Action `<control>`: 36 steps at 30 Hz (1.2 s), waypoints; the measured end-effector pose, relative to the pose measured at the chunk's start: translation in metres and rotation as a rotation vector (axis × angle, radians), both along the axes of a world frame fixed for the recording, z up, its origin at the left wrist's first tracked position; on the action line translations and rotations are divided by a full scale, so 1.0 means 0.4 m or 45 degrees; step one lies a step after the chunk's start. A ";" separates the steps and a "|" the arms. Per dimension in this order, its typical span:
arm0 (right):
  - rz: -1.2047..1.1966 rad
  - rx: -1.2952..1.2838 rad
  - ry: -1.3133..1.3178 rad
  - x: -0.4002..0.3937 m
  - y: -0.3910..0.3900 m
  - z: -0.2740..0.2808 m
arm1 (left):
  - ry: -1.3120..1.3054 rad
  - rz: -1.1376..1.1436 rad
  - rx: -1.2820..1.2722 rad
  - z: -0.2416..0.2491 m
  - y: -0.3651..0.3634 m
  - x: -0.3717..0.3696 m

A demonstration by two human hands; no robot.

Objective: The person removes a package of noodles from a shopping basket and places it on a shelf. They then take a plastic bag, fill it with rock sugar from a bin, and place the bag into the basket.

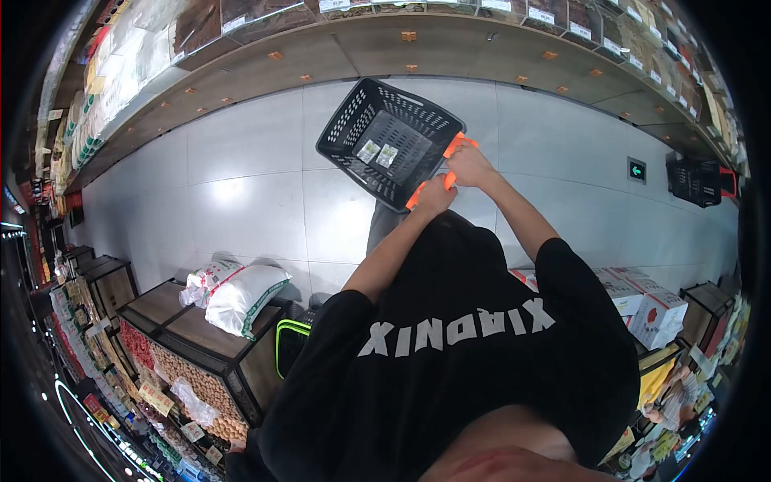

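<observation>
One orange handle (450,181): left hand (435,195) and right hand (471,163), fingers curled round it
Black basket (340,114): long axis points forward-left from fingers
Packets (387,156): two, inside, beyond fingers

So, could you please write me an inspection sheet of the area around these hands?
Surface: pale tiled floor, with a green arrow sign on it at the right.
Things in use: black basket with an orange handle; two small packets lie inside.
Clutter: white sacks on a wooden display unit; another dark basket at the far right.
Hands: left hand and right hand both closed around the orange handle.
Cables: nothing seen.
Surroundings: clear bins with price labels ahead; printed cartons behind, on the right.
</observation>
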State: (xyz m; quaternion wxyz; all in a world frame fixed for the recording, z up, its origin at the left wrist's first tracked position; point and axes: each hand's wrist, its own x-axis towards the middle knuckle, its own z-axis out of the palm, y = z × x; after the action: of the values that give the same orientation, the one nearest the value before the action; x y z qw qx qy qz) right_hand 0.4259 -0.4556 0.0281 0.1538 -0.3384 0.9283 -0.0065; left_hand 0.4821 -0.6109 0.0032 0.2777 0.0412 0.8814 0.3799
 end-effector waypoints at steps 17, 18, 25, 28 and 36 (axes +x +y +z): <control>-0.030 -0.192 0.211 -0.131 -0.050 0.005 | -0.047 0.304 -0.034 -0.001 -0.007 -0.122; -0.020 -0.197 0.213 -0.138 -0.068 0.010 | -0.039 0.307 -0.046 -0.008 -0.021 -0.130; 0.021 -0.177 0.208 -0.214 -0.186 0.016 | -0.057 0.235 0.032 0.023 -0.151 -0.207; 0.034 -0.166 0.162 -0.254 -0.235 0.035 | -0.059 0.177 0.087 0.036 -0.210 -0.245; 0.061 -0.169 0.173 -0.371 -0.407 0.010 | -0.088 0.187 0.124 0.044 -0.384 -0.363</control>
State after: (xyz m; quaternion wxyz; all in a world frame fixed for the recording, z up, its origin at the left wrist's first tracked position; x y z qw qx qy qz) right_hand 0.2773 -0.6186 0.0322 0.0677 -0.3696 0.9258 -0.0414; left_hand 0.3370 -0.7645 0.0209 0.2769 -0.0231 0.8525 0.4428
